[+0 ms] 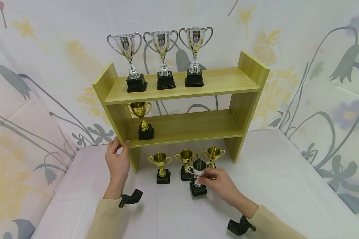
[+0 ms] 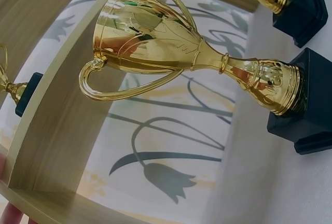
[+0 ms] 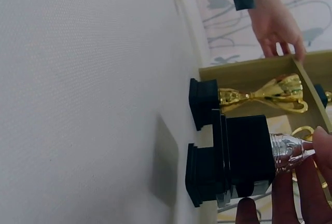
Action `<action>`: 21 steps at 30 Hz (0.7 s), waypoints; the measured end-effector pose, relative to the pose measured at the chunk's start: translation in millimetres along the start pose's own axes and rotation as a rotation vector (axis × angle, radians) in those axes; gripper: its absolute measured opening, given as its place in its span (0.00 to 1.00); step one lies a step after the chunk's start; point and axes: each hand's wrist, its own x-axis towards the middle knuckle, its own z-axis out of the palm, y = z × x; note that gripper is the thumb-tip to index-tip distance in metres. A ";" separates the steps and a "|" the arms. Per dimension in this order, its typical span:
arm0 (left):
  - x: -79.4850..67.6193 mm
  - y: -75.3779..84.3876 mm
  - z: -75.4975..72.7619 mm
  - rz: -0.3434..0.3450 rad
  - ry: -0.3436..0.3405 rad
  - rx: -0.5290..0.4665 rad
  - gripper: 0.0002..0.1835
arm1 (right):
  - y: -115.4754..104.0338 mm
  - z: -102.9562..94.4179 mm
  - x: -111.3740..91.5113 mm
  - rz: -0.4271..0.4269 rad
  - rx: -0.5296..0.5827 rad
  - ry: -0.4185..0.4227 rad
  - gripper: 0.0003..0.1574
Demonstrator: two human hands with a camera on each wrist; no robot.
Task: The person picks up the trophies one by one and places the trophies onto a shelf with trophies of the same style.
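My right hand pinches the stem of a small silver trophy cup with a black base, held slightly tilted above the white table. In the right wrist view, the trophy's black base hangs apart from its shadow. Two gold trophies, a middle one and a right one, stand behind it, partly hidden. Another gold trophy stands to their left. My left hand grips the left side panel of a two-tier wooden shelf, thumb near the middle board's front edge.
Three larger silver trophies, a left, a middle and a right one, line the top board. One gold trophy stands at the middle board's left end. A floral cloth hangs behind and beside the white table.
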 end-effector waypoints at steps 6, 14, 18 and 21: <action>0.4 0.8 0.2 0.001 -0.005 -0.003 0.19 | -1.4 0.0 -0.4 -0.001 0.004 0.003 0.07; 0.9 -0.8 0.4 0.009 0.006 0.008 0.19 | -5.1 0.2 -2.4 -0.004 0.000 0.015 0.08; 0.5 -1.0 0.0 0.008 0.008 0.002 0.19 | -7.4 -0.3 -2.9 -0.003 0.012 0.021 0.08; 0.5 -0.4 0.1 0.004 0.002 -0.002 0.19 | -9.3 -0.4 -3.2 -0.003 0.021 0.030 0.08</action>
